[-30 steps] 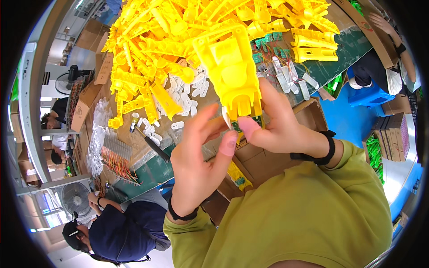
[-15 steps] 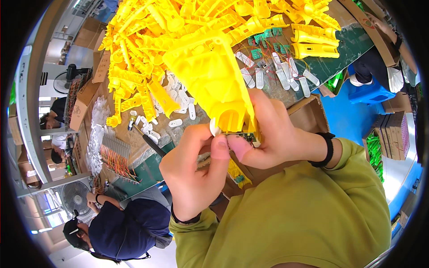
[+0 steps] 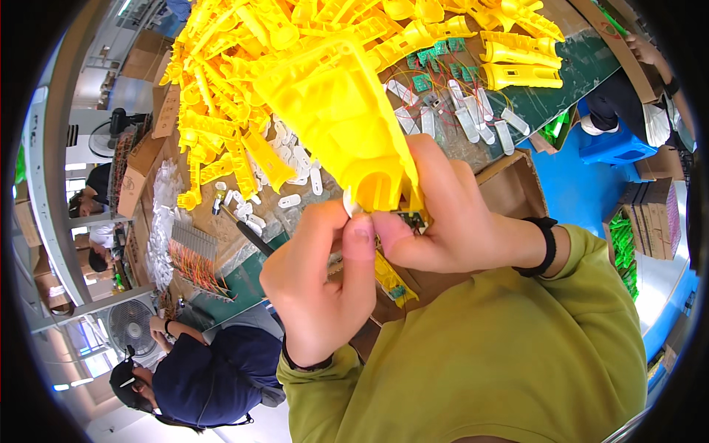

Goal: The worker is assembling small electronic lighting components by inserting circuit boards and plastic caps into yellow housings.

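Observation:
Close in front of my body, a large yellow plastic shell [image 3: 332, 111] points away from me, its narrow end between my hands. My right hand [image 3: 450, 221] is closed around the side of that narrow end, thumb bent in underneath. With thumb and forefinger my left hand [image 3: 317, 273] pinches a small white plastic piece [image 3: 350, 201] at the shell's left edge. Both thumb tips nearly meet. Part of a small circuit board [image 3: 412, 219] shows beside my right thumb; my fingers hide the rest of it.
Yellow shells [image 3: 229, 81] lie heaped across the bench. White oval pieces [image 3: 295, 159], wired green boards [image 3: 443, 55] and a soldering iron [image 3: 247, 230] lie nearer. An open cardboard box [image 3: 521, 181] is at my right. A co-worker [image 3: 210, 376] sits at the left.
The shell has shifted slightly left and tilted. My right hand's fingers have moved a little up and left along it. My left hand keeps its pinch, almost in place.

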`<state>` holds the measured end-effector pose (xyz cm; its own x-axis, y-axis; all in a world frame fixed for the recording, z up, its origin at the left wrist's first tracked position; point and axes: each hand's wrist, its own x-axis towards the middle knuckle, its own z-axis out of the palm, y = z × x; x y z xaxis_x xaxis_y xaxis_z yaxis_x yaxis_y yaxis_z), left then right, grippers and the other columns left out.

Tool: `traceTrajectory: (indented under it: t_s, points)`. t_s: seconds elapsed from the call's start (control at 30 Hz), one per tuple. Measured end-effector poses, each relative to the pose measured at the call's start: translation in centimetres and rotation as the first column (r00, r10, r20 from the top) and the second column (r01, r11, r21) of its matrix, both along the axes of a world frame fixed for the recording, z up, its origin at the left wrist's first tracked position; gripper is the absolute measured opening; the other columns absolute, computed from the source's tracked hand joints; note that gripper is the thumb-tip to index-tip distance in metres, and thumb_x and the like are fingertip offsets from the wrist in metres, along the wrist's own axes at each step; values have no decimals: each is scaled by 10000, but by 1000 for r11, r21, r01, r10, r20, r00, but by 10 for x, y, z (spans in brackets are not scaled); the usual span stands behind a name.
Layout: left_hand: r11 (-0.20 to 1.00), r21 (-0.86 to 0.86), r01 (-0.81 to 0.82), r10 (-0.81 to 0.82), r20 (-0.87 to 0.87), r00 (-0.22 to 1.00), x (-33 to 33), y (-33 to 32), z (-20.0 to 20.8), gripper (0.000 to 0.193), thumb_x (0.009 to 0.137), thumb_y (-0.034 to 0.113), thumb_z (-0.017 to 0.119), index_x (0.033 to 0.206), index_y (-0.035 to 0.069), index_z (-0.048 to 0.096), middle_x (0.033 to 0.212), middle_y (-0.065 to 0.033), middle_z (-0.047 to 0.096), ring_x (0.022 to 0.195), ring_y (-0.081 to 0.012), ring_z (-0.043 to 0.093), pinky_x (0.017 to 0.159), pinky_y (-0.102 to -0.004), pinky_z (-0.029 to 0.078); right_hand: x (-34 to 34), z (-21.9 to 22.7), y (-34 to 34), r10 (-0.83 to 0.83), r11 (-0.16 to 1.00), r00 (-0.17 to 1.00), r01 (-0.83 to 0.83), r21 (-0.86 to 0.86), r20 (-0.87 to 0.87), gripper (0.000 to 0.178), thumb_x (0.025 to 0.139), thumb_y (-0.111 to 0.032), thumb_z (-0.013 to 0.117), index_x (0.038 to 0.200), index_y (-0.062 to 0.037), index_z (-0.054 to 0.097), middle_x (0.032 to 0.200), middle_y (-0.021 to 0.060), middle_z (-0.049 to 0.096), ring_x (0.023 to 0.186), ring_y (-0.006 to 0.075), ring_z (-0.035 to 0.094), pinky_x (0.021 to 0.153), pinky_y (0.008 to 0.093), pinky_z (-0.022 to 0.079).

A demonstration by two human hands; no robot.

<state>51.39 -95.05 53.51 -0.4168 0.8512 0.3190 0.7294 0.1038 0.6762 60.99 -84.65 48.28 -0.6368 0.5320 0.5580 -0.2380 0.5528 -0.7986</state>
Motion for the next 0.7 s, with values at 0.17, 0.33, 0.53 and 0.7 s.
traceTrajectory:
  t_s: [0.17, 0.33, 0.53, 0.7]
  points:
    - [1000, -22, 20, -18, 83, 996, -1, -1, 2, 74, 779, 57, 540, 829, 3, 533, 635, -85, 576, 592, -142, 603, 542, -224, 449, 1, 0, 4, 48, 998, 997, -45, 50, -62, 394, 648, -54, 552, 986, 77, 397, 700, 121, 496, 518, 239, 500, 461, 293, 397]
    - [998, -48, 31, -25, 119, 993, 0, 0, 3, 73, 776, 48, 541, 830, 0, 528, 654, -81, 571, 602, -141, 603, 554, -220, 451, 0, -2, 2, 69, 998, 995, -67, 21, -67, 420, 638, -104, 569, 970, 45, 360, 578, 151, 467, 484, 326, 476, 423, 367, 371]
    - [996, -81, 43, -27, 189, 982, -5, 5, 0, 57, 777, 31, 531, 805, -10, 503, 647, -79, 553, 610, -100, 585, 546, -217, 446, -4, -4, 3, 46, 999, 999, -46, 18, -4, 404, 647, -93, 566, 950, 47, 339, 541, 156, 458, 458, 335, 473, 397, 377, 357]
    - [995, -73, 72, -51, 252, 966, -16, 15, -12, 64, 778, 24, 521, 754, -8, 470, 624, -79, 539, 582, -89, 569, 526, -216, 436, -9, -9, 7, 6, 997, 1000, -4, -71, 21, 375, 668, -98, 556, 937, 45, 337, 536, 169, 461, 453, 337, 489, 390, 374, 361]
